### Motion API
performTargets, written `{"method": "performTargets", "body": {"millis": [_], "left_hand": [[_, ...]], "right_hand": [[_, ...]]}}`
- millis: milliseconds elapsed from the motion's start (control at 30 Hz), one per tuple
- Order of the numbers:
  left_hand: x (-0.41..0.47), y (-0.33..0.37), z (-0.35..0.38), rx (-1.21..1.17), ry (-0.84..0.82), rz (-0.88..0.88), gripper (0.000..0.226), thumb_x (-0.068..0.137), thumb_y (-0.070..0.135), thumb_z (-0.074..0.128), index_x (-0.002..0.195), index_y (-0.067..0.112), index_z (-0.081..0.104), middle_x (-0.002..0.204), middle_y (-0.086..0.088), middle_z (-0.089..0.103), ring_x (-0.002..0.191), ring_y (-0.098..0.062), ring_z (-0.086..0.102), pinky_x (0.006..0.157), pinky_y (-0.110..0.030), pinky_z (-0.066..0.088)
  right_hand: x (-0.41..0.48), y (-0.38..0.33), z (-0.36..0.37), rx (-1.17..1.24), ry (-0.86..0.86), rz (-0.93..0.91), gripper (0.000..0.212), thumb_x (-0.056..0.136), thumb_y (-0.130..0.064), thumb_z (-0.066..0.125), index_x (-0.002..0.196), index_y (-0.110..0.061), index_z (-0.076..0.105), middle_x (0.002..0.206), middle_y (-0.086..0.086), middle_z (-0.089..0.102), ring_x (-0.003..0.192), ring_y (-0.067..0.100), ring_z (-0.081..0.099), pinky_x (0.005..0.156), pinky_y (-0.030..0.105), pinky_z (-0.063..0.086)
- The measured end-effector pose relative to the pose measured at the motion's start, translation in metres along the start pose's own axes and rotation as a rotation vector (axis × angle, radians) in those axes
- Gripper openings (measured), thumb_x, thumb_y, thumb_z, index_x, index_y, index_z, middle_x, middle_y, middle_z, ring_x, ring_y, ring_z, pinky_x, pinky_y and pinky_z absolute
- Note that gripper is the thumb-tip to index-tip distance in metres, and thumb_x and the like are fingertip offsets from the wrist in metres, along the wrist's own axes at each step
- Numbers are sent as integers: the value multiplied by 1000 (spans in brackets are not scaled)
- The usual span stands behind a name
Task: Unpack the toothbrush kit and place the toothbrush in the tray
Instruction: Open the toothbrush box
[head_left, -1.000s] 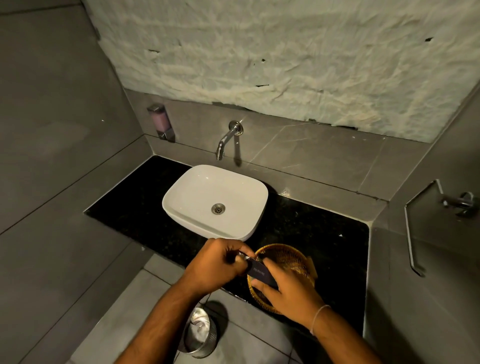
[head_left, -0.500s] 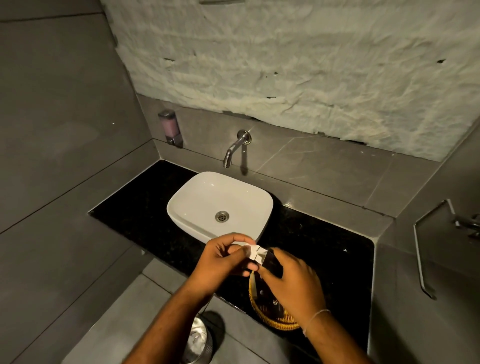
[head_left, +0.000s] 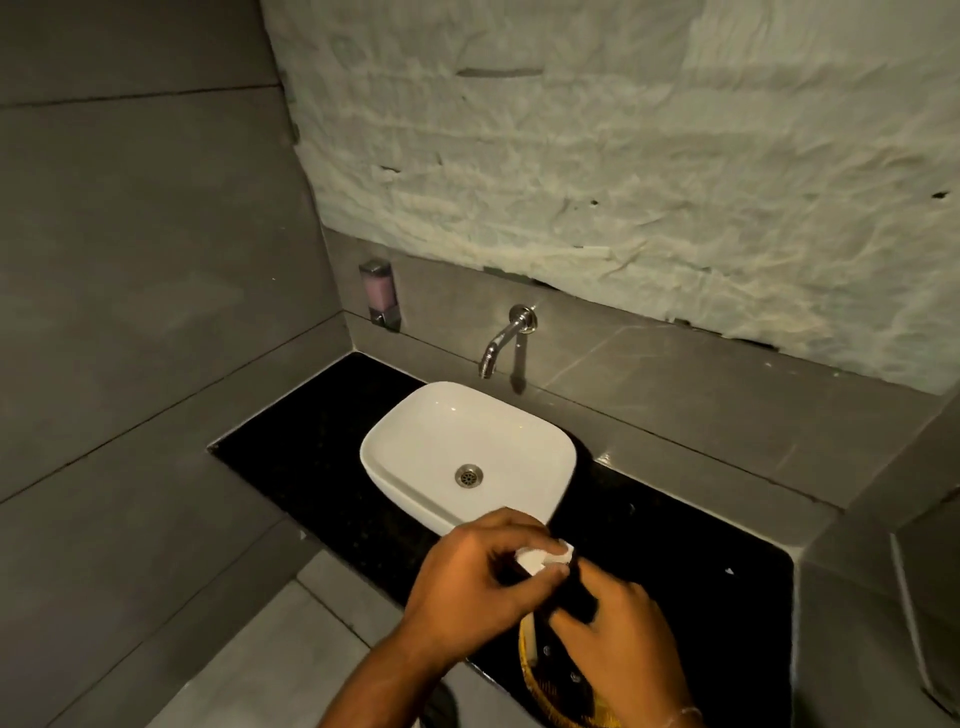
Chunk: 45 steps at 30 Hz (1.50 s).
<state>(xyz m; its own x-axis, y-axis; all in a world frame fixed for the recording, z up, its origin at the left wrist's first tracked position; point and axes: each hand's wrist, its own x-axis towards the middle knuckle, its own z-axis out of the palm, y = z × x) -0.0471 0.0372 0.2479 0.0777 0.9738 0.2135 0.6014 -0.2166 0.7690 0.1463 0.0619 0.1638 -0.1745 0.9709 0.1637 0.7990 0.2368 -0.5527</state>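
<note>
Both hands hold the toothbrush kit box (head_left: 576, 597), a small dark carton, above the counter's front edge. My right hand (head_left: 618, 639) grips the dark body of the box. My left hand (head_left: 478, 577) pinches the white opened end flap (head_left: 545, 558) at its top. The woven yellow tray (head_left: 535, 670) sits on the black counter directly below my right hand, which hides most of it. No toothbrush is visible.
A white basin (head_left: 467, 457) stands on the black counter (head_left: 311, 457) just beyond my hands, under a chrome wall tap (head_left: 506, 338). A soap dispenser (head_left: 381, 296) hangs on the wall at left. Grey tiled walls close in on both sides.
The camera has tilted up and the hands now sit lower in the frame. The left hand has pulled the white flap open from the box's end; the tray is more covered.
</note>
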Motion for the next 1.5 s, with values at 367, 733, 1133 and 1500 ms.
{"method": "performTargets", "body": {"millis": [367, 733, 1133, 1500], "left_hand": [[-8, -1, 1, -330, -43, -134, 22, 100, 42, 75, 120, 34, 77, 109, 5, 84, 92, -29, 83, 88, -56, 67], [-16, -37, -1, -239, -246, -233, 122, 71, 83, 86, 158, 80, 1, 156, 26, 53, 141, -4, 60, 117, -37, 53], [-15, -61, -4, -311, -163, -135, 37, 86, 55, 89, 119, 36, 85, 114, 7, 86, 113, -10, 81, 107, -45, 63], [-29, -29, 29, -284, -341, 1, 91, 87, 29, 97, 164, 42, 51, 158, 12, 64, 150, -9, 59, 126, -35, 50]], "right_hand": [[4, 4, 13, 12, -1, 108, 36, 66, -63, 64, 98, -75, 50, 84, -30, 69, 61, -1, 69, 54, 27, 64], [19, -46, -28, 1131, 40, 378, 38, 79, -23, 90, 107, -38, 69, 110, 0, 82, 102, 18, 80, 90, 50, 65], [30, -3, -48, 1807, 42, 843, 56, 95, -49, 68, 130, -6, 57, 125, 23, 74, 98, 32, 81, 83, 50, 61], [25, -14, -22, 1840, 110, 907, 29, 107, -38, 55, 115, -10, 60, 98, 13, 82, 89, 24, 81, 78, 41, 58]]}}
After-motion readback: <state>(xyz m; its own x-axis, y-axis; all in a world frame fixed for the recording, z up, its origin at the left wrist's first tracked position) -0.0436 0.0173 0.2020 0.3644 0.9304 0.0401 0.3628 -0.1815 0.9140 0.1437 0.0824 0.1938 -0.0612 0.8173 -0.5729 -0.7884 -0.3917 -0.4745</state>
